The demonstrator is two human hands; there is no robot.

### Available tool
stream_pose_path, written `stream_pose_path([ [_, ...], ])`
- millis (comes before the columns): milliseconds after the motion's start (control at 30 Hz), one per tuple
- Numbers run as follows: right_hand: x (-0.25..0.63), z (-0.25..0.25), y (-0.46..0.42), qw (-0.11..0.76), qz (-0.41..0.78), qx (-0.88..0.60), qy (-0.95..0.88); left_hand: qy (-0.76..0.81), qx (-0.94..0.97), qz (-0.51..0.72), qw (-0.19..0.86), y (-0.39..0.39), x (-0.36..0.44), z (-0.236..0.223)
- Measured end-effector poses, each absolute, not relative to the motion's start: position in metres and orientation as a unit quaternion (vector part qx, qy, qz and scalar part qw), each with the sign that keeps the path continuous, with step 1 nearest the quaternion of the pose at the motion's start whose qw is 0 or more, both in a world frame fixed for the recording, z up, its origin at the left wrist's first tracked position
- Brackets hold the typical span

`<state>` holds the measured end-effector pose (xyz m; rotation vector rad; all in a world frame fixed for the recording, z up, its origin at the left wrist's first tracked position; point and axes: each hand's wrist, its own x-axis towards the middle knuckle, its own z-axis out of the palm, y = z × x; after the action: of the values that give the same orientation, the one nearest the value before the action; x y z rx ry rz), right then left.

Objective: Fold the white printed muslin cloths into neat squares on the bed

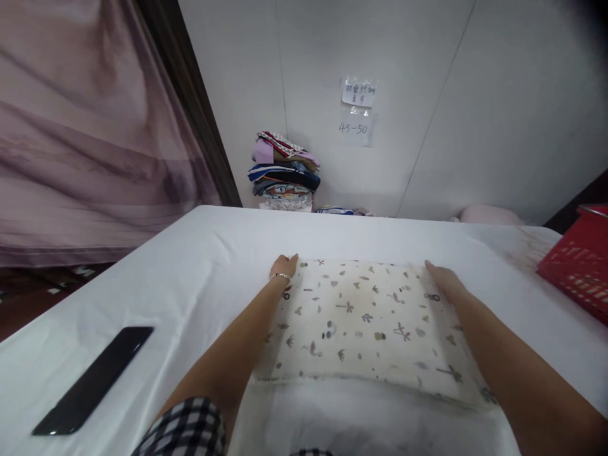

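A white cloth printed with small palm trees, birds and leaves lies spread before me on the table. My left hand, with a bracelet at the wrist, is closed on its far left corner. At the far right corner my right hand grips the cloth, thumb on top and the other fingers mostly hidden. Between the two hands the far edge runs nearly straight. The near edge lies by the table's front edge, slightly curved.
A white-covered table carries a black phone-like slab at left and a red plastic basket at right. Behind it rises a pile of folded fabrics. A pink curtain hangs at left; paper notes are on the wall.
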<state>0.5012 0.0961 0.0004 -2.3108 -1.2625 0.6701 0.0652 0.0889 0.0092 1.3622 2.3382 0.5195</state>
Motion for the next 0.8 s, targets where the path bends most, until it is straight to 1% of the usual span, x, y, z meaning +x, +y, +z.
stream_pose_path([
  [167, 0.503, -0.003, 0.094, 0.192, 0.182, -0.833, -0.486, 0.831, 0.492, 0.204, 0.158, 0.088, 0.072, 0.006],
  [300, 0.504, -0.006, 0.090, 0.123, 0.125, -0.854, -0.489, 0.825, 0.516, 0.175, 0.149, 0.097, 0.071, 0.003],
  [400, 0.504, -0.009, 0.090, 0.087, 0.113, -0.859, -0.491, 0.822, 0.529, 0.153, 0.146, 0.103, 0.071, 0.000],
  [800, 0.505, -0.013, 0.089, 0.084, 0.091, -0.855, -0.503, 0.815, 0.545, 0.140, 0.138, 0.103, 0.067, 0.000],
])
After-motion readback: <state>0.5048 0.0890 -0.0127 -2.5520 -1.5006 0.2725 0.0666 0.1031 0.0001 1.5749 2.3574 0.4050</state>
